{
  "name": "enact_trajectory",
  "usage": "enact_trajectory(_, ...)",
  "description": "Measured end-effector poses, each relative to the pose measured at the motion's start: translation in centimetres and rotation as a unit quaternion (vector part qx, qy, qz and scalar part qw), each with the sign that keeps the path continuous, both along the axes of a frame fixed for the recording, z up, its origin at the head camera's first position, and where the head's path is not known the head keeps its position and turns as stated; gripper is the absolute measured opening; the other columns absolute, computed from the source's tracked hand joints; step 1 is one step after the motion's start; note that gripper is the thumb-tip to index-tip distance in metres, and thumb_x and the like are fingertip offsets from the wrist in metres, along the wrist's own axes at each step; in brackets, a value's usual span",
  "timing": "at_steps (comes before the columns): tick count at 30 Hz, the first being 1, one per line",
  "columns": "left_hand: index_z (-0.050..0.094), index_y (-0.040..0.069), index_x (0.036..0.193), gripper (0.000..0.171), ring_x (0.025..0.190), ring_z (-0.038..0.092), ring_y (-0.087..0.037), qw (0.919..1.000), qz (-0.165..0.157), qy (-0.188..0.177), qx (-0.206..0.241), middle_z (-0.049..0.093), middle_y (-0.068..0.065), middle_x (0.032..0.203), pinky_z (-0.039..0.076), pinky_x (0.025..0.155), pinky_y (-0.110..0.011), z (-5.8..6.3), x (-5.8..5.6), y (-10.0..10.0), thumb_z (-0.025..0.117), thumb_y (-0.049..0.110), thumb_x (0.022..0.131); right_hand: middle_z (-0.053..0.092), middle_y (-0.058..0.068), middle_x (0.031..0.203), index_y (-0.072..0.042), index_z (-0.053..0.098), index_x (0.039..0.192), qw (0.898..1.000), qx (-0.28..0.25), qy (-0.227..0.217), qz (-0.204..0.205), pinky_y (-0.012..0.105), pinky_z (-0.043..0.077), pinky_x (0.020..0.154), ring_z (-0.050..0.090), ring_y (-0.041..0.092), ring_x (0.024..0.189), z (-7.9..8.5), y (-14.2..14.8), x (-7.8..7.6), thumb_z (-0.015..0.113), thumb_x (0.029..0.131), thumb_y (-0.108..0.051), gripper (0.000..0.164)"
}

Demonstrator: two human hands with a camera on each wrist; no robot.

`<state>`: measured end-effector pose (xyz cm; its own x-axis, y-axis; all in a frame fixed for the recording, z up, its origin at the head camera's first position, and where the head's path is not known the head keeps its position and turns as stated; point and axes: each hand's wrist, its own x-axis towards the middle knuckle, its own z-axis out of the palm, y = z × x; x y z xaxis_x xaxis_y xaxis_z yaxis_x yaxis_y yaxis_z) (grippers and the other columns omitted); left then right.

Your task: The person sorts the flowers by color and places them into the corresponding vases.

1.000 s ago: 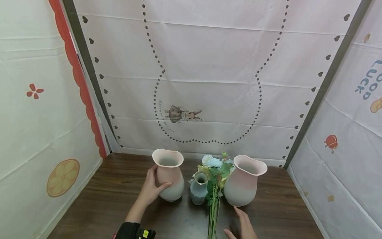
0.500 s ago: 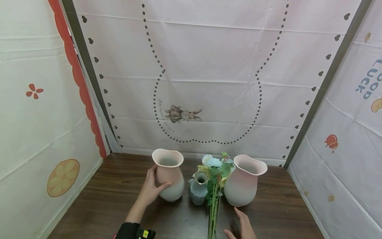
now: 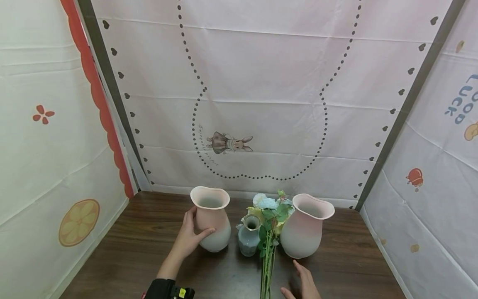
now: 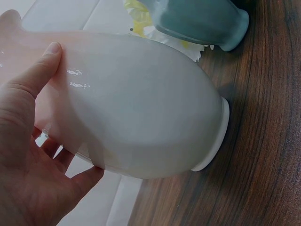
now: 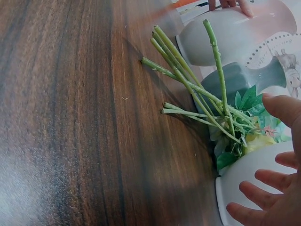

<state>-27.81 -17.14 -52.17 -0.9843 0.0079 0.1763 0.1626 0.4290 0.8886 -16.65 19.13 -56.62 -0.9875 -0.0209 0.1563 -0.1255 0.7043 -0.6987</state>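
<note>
In the head view my left hand (image 3: 188,236) grips a pink-to-white vase (image 3: 216,220) with a wavy rim, standing upright at the left. The left wrist view has the thumb along one side of this vase (image 4: 146,99) and the fingers against the other. My right hand (image 3: 307,283) is held with loosely spread fingers, holding nothing, just in front of a second pink-to-white vase (image 3: 303,234). Between the vases is a bunch of artificial flowers (image 3: 266,202), blue and yellow, its green stems (image 5: 218,80) pointing toward the person. A small blue-grey vase (image 3: 248,240) stands beside the flowers.
Everything stands on a dark wood-grain table (image 3: 123,259). A white printed cloth (image 3: 261,124) hangs behind it, and similar cloths close off the left and right sides. A black band (image 3: 162,288) is on the left wrist.
My right hand has drawn back very slightly from the right vase. The left hand, both large vases and the flowers stay where they were.
</note>
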Motion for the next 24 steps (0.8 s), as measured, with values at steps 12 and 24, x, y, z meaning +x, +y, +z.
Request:
enact_trajectory(12,0.015,0.01,0.156,0.099,0.149,0.027,-0.042,1.0,-0.003,-0.005,0.003,0.024,-0.02,0.155,0.026,0.123,-0.06,0.13,0.06,-0.05,0.079,0.036,0.085,0.053,0.027,0.133,0.003,0.043,0.143,1.0,-0.012,-0.016,-0.004,0.044,0.058,0.081,0.059,0.036,0.113,-0.27,-0.04,0.05,0.079,0.083,-0.035,0.08)
enact_trajectory(24,0.014,0.01,0.156,0.1,0.149,0.026,-0.042,1.0,0.002,-0.008,0.002,0.023,-0.02,0.155,0.025,0.123,-0.06,0.14,0.1,0.01,0.08,0.036,0.085,0.053,0.026,0.133,0.002,0.044,0.143,1.0,-0.017,-0.019,-0.015,0.046,0.059,0.085,0.06,0.036,0.113,-0.43,-0.17,0.17,0.079,0.083,-0.036,0.079)
